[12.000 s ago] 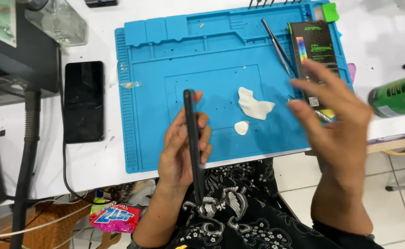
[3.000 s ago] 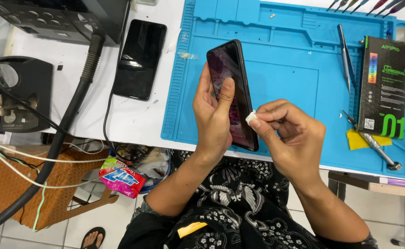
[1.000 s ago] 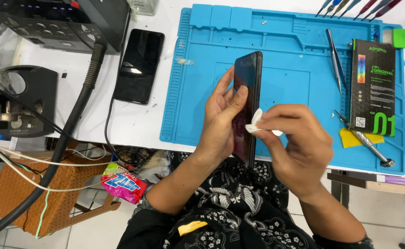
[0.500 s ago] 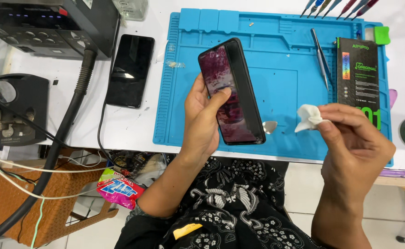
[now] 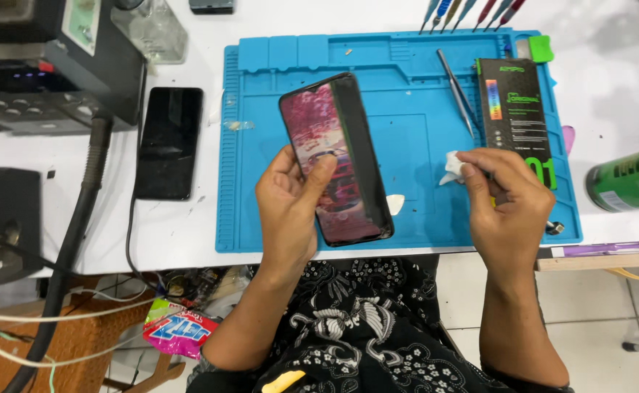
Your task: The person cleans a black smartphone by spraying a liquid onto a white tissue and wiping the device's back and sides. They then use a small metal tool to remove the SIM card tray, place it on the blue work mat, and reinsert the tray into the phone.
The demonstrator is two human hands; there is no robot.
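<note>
My left hand (image 5: 290,211) holds a dark smartphone (image 5: 336,160) upright over the blue work mat (image 5: 407,80), its glossy screen reflecting a reddish pattern, my thumb resting on the glass. My right hand (image 5: 505,204) is off to the right over the mat, pinching a small crumpled white wipe (image 5: 451,166) between its fingertips. A small white scrap (image 5: 395,204) lies on the mat between my hands.
A black box with coloured stripes (image 5: 517,109) and tweezers (image 5: 456,91) lie on the mat's right side. A second black phone (image 5: 168,142) rests left of the mat. A green can (image 5: 629,180) sits far right. Equipment and a thick hose (image 5: 72,240) stand at left.
My right hand has drawn the wipe away from the phone, rightward over the mat. My left hand has turned the phone from edge-on so its screen faces me.
</note>
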